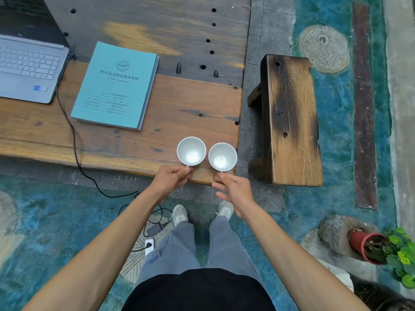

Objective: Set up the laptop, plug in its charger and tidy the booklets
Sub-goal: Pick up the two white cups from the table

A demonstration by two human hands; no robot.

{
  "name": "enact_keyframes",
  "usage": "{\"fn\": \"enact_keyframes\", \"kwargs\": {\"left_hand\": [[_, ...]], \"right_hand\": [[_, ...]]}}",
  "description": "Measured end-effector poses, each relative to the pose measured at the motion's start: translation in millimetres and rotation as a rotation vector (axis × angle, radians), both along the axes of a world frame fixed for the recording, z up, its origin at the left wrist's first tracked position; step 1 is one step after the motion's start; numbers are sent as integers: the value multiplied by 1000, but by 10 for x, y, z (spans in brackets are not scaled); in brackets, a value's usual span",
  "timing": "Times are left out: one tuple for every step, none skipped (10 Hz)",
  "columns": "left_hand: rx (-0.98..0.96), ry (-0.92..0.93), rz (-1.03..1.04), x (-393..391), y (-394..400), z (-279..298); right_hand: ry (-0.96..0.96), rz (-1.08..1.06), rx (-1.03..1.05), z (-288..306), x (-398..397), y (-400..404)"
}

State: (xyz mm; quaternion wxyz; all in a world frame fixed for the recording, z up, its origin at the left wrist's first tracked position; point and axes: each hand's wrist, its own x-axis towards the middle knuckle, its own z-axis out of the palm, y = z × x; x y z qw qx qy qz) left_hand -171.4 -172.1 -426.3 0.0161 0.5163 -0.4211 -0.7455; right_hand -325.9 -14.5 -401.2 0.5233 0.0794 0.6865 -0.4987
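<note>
Laptop (27,66) open at upper left of frame, on wooden table (179,102). Black charger cord (71,131) running from laptop's right side, over table edge, down to power strip (149,244) on floor at lower middle. Blue booklets (114,86) stacked neatly just right of laptop. Two white cups (191,151) side by side near table's front edge, middle of frame. Left hand (171,178) pinching left cup's handle; right hand (233,187) pinching right cup's handle. Wooden bench (289,122) right of table. Red plant pot (368,246) at lower right.
</note>
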Motion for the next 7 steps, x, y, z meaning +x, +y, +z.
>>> {"fn": "enact_keyframes", "kwargs": {"left_hand": [[2, -8, 15, 3, 2, 18], [6, 10, 25, 19, 4, 32], [13, 31, 26, 46, -7, 46], [-47, 11, -23, 93, -18, 65], [-217, -72, -185, 143, -46, 145], [-361, -122, -288, 167, -77, 272], [-495, -193, -328, 150, -112, 443]], "right_hand": [[-3, -7, -6, -2, 14, 16], [5, -3, -2, -14, 21, 26], [22, 21, 4, 7, -1, 46], [87, 61, 7, 54, -67, 110], [245, 98, 61, 144, -179, 186], [431, 143, 116, 224, -299, 231], [671, 221, 177, 380, -424, 193]]}}
